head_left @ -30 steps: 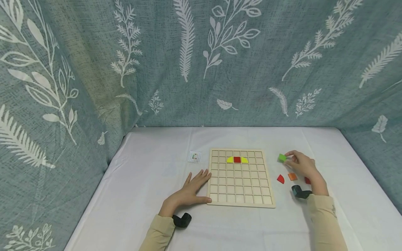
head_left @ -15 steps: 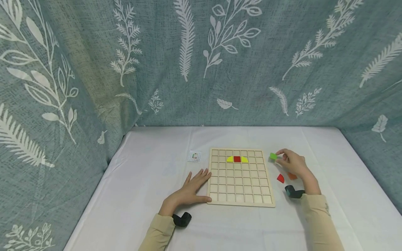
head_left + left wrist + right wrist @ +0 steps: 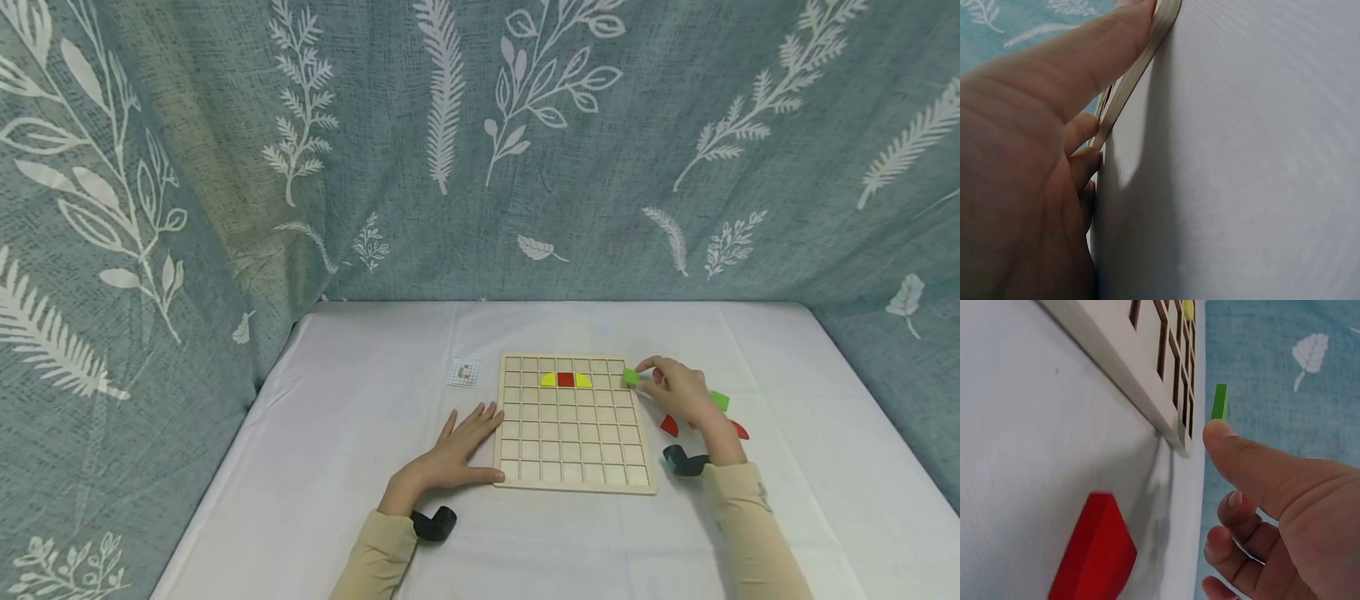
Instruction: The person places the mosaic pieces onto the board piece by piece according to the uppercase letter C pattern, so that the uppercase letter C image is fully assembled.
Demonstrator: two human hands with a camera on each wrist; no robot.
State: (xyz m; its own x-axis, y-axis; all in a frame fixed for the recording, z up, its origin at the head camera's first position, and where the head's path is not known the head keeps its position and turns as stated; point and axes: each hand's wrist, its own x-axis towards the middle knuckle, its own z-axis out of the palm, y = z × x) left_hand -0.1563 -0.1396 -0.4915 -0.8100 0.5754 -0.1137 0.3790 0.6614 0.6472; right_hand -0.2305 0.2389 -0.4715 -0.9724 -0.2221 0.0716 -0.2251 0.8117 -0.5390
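Note:
A pale wooden grid board point(image 3: 550, 434) lies flat on the white table. In its second row sit a red square tile point(image 3: 566, 380) flanked by two yellow quarter-round tiles point(image 3: 548, 381). My left hand point(image 3: 450, 454) rests at the board's left edge, its fingers spread and straight; in the left wrist view the thumb point(image 3: 1104, 53) touches the board's side. Between thumb and fingers my right hand point(image 3: 678, 390) pinches a green square tile point(image 3: 632, 377), held over the board's right rim. The right wrist view shows this green tile point(image 3: 1219, 402) raised above the table.
Right of the board lie a red quarter-round tile point(image 3: 669, 426), another green tile point(image 3: 720, 401) and a red tile point(image 3: 740, 430) partly behind the right wrist. A small printed pattern card point(image 3: 464, 373) lies left of the board. A patterned curtain point(image 3: 480, 167) hangs behind the table.
My right hand has carried the green tile leftward from the loose pieces to the board's right edge, uncovering another green tile behind it. My left hand has stayed in place.

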